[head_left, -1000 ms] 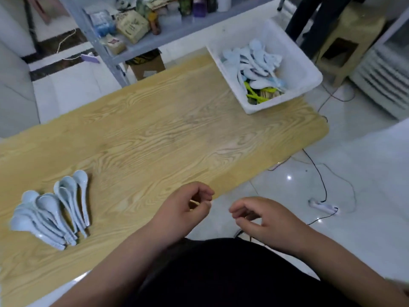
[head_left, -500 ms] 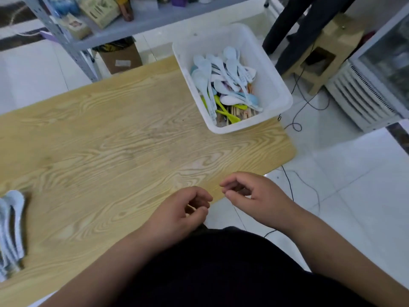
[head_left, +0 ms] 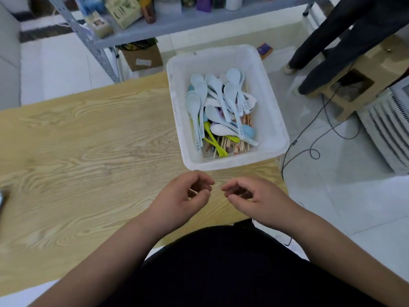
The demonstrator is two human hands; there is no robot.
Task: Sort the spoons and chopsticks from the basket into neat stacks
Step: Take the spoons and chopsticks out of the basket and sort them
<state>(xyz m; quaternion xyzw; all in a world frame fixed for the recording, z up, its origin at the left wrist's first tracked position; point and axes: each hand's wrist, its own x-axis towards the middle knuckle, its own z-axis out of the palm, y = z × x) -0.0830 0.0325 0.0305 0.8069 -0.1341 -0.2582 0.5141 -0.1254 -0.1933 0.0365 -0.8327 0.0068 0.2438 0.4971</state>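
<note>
A white plastic basket (head_left: pixel 230 163) stands on the wooden table (head_left: pixel 93 151) near its right end, just beyond my hands. It holds several pale blue and white soup spoons (head_left: pixel 218 100), a couple of yellow-green spoons (head_left: pixel 211 139) and a bundle of wooden chopsticks (head_left: pixel 234 147) underneath. My left hand (head_left: pixel 181 202) and my right hand (head_left: pixel 256 199) hover side by side over the table's near edge, a short way in front of the basket. Their fingers are loosely curled with nothing visible in them. A sliver of the sorted spoon pile (head_left: pixel 2 199) shows at the far left edge.
A grey metal shelf (head_left: pixel 168 25) with boxes and bottles stands behind the table, with a cardboard box (head_left: pixel 141 56) under it. To the right are a person's legs (head_left: pixel 332 36), a wooden stool (head_left: pixel 358 72), a black cable (head_left: pixel 309 138) on the floor and a white slatted appliance (head_left: pixel 385 134).
The view has swung right, so the basket now sits straight ahead and the sorted spoon pile has slid almost out at the left. Both hands have moved forward towards the basket.
</note>
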